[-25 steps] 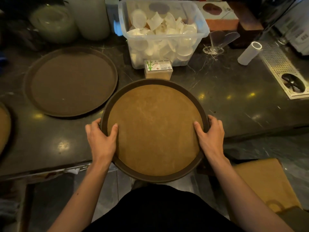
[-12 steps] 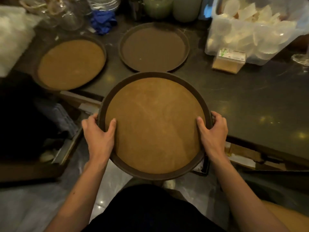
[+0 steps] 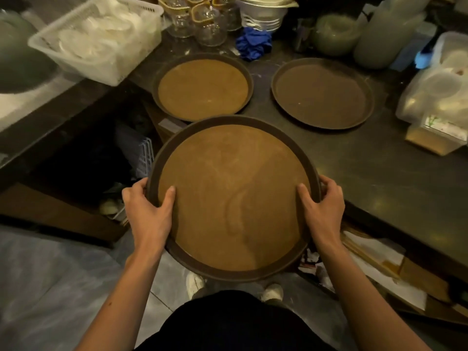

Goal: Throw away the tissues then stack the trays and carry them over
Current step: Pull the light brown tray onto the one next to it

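I hold a round brown tray (image 3: 233, 196) level in front of my waist, off the counter's edge. My left hand (image 3: 149, 211) grips its left rim, thumb on the tan inner surface. My right hand (image 3: 323, 207) grips the right rim the same way. Two more round trays lie flat on the dark counter beyond it: a tan-faced tray (image 3: 202, 87) just past the held one and a darker tray (image 3: 321, 93) to its right. Nothing lies on any of the trays. No tissues are in sight.
A white basket of plastic lids (image 3: 98, 39) stands at the far left. Glasses (image 3: 200, 19) and a blue cloth (image 3: 253, 45) sit behind the trays. A clear bin (image 3: 435, 82) and small box (image 3: 434, 134) stand right. Below, clutter under the counter and the floor.
I have lifted the tray off the counter and turned left with it. The two trays on the counter now lie straight ahead, and the clear bin has slid to the right edge.
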`<state>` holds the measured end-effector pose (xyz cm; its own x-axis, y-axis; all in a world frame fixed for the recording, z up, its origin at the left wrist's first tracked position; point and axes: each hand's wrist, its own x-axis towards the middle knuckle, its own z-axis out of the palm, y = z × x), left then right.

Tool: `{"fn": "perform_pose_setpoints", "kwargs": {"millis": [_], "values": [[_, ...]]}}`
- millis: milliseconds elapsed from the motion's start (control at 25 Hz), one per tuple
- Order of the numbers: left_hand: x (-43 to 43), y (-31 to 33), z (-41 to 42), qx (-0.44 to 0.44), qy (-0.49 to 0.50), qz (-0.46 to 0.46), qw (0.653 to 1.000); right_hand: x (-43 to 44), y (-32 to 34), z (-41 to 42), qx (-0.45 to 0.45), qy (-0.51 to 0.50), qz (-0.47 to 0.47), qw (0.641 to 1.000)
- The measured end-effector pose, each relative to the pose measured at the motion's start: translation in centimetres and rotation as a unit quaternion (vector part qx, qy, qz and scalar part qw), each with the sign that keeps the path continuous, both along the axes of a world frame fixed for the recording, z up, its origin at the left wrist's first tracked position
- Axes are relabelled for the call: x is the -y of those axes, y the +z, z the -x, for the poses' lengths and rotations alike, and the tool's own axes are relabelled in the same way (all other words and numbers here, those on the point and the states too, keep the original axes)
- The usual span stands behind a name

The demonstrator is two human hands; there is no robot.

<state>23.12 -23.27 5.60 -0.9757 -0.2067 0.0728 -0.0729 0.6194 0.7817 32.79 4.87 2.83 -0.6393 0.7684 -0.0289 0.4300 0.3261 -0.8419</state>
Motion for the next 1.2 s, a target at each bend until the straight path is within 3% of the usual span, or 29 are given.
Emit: {"fn": "perform_pose_setpoints", "kwargs": {"millis": [280, 560, 880, 1200], "values": [[12.3, -0.8, 5.9, 0.013, 0.023, -0.021, 0.999, 11.0, 0.2, 7.2, 0.018, 0.001, 0.009, 1.0], [16.8, -1.2, 10.3, 0.016, 0.047, -0.035, 0.998, 15.2, 0.3, 12.4, 0.022, 0.016, 0.004, 1.0], [13.4, -1.6, 16.8, 0.028, 0.015, -0.02, 0.999, 12.1, -0.5, 18.2, 0.025, -0.022, 0.017, 0.999], [4.7, -1.7, 26.9, 0.039, -0.005, 0.044, 0.998, 3.9, -2.5, 27.7, 0.001, -0.033, 0.047, 0.998]]}}
